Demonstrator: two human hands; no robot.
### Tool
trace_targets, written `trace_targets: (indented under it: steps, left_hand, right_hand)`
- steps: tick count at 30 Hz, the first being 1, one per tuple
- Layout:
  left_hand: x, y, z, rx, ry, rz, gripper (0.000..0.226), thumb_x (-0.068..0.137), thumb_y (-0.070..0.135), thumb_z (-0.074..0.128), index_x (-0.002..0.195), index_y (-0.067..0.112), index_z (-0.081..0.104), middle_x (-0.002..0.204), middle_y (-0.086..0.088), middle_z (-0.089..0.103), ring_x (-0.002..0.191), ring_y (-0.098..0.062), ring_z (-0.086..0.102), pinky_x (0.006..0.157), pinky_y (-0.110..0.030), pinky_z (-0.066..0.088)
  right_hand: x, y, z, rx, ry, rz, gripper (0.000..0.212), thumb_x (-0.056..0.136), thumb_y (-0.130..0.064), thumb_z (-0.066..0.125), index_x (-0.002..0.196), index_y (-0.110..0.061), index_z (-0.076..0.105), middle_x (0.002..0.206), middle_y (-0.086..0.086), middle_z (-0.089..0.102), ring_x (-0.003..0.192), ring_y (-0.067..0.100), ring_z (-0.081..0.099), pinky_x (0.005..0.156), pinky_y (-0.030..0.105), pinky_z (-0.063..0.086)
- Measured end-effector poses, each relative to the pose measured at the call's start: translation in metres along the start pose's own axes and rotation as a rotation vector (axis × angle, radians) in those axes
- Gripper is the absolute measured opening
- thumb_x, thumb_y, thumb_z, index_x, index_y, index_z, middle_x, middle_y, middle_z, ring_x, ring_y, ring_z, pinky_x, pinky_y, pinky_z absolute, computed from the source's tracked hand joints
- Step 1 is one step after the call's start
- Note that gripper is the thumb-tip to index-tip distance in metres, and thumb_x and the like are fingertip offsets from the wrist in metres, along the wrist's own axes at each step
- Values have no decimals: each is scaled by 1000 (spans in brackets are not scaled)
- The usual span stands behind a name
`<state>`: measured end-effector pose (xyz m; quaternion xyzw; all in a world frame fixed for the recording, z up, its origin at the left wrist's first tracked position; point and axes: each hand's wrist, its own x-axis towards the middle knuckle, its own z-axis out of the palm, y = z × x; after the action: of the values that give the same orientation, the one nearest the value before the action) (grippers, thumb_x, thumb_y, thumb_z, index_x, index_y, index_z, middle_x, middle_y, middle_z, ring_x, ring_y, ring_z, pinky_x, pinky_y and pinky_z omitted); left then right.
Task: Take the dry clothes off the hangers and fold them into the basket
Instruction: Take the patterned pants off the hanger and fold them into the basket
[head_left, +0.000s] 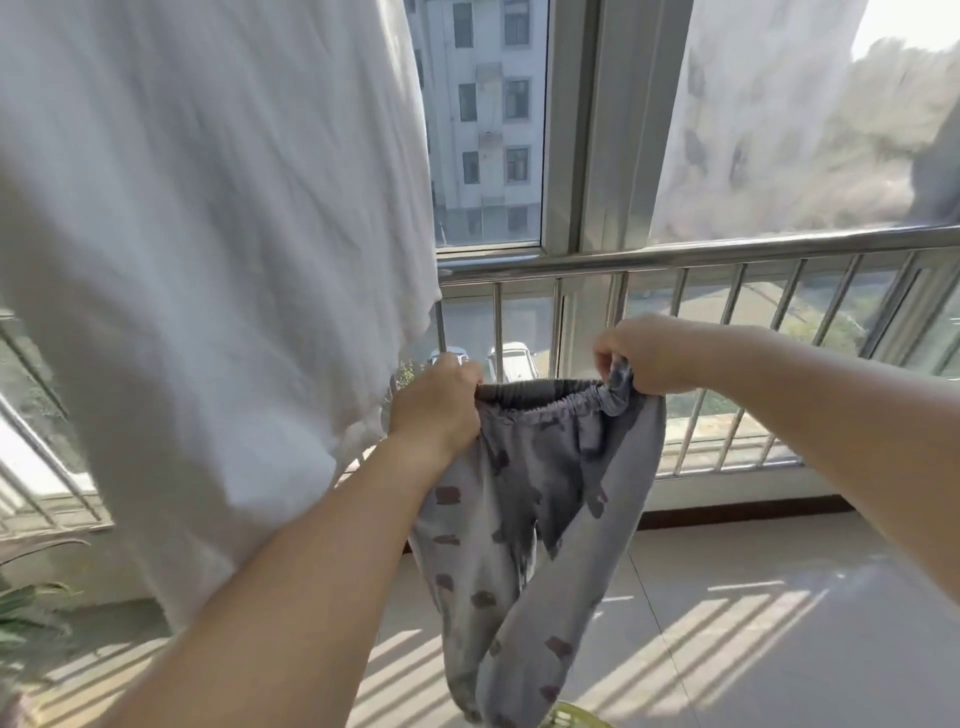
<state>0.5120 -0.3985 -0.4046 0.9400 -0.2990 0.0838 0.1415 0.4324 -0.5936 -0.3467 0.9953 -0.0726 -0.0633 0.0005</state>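
Observation:
A pair of small grey trousers (524, 545) with dark patches hangs in the air in front of me, legs dangling down. My left hand (436, 402) grips the left end of the elastic waistband. At the right end my right hand (641, 353) pinches it, stretching the band between the hands. A large white garment (208, 234) hangs at the left, beside my left forearm. A sliver of the yellow-green basket (576, 718) shows at the bottom edge, under the trouser legs. No hanger is in view.
A steel railing (727, 252) and tall window run across in front. Another pale patterned garment (753, 104) hangs at upper right. Green plant leaves (26, 608) sit at lower left. Tiled floor (779, 623) with sun stripes lies to the right.

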Motion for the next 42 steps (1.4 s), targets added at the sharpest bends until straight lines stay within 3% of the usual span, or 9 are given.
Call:
trace_targets:
  steps: [4,9,13,16,21,26,33,37,42]
  left_hand:
    - [-5,2,-2,49,4,106,19,85,2,39,96,12,50,96,-7,53,91,-30,53,67,-34,36]
    - [-12,1,-8,92,-37,200,16,83,1,37,92,12,45,83,-3,43,76,-27,42,63,-33,33]
    - [-21,2,-8,93,-139,258,11,82,4,40,86,14,43,81,-4,48,77,-28,49,62,-31,34]
    - [-30,-1,-5,114,-177,320,6,83,16,48,84,16,42,81,-1,50,75,-25,49,62,-29,35]
    - [-50,-12,5,191,-261,428,31,82,40,62,87,22,37,87,4,48,81,-21,51,65,-33,42]
    - [-66,-25,14,65,-315,346,29,84,37,65,96,23,43,82,4,48,77,-19,48,66,-30,36]
    - [-86,-19,13,-268,-346,142,23,84,35,65,88,12,63,74,3,54,77,-19,50,64,-28,37]
    - [-95,-4,10,-505,-403,-120,32,88,30,60,95,-1,64,84,-11,60,71,-21,54,62,-28,43]
    - [-103,16,5,-948,-471,-512,13,91,18,56,88,5,53,63,-7,58,40,-13,55,42,-21,47]
  right_hand:
    - [-13,7,16,204,-25,111,31,87,5,36,98,-22,46,86,-1,46,70,11,45,53,21,40]
    - [-27,9,34,406,24,170,33,85,5,36,109,-11,52,93,10,53,78,21,46,60,28,39]
    - [-45,4,42,607,-59,207,33,77,6,57,107,-5,52,96,18,57,79,23,53,66,33,48]
    - [-59,3,47,606,-151,229,51,65,-15,83,105,-12,52,97,8,62,87,23,60,77,35,53]
    - [-77,-8,71,524,-49,285,58,65,-37,82,110,-11,54,105,6,59,96,25,55,84,33,45]
    - [-91,-19,89,608,62,344,38,73,-24,78,102,-4,62,99,14,63,93,30,60,85,39,51]
    - [-99,-33,104,908,140,399,20,77,-18,75,81,-9,57,84,11,62,75,25,60,62,28,49]
    - [-96,-46,98,826,227,427,27,80,-27,71,90,-7,57,82,8,58,71,21,55,57,28,45]
    - [-94,-62,91,773,330,400,24,84,-29,65,86,-10,50,74,1,48,66,14,46,50,24,33]
